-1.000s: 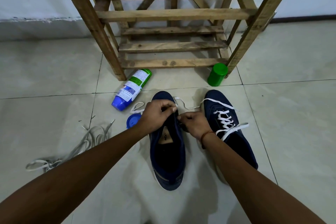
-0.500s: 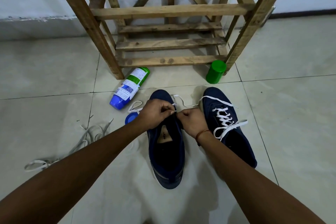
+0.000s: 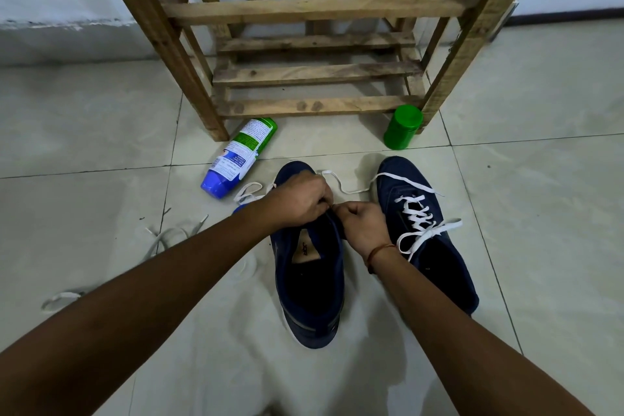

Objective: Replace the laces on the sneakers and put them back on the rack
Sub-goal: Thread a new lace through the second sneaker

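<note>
Moved: left hand [image 3: 300, 199] and right hand [image 3: 363, 228] now meet; fingers [image 3: 342, 213] pinch white lace [image 3: 341, 184]. Recommend even tension at each eyelet.

Tiled floor [image 3: 101, 118], sneakers [image 3: 310, 297], rack [image 3: 317, 7], bottle [image 3: 236, 155], jar [image 3: 401, 127], loose laces [image 3: 162, 240]
</note>
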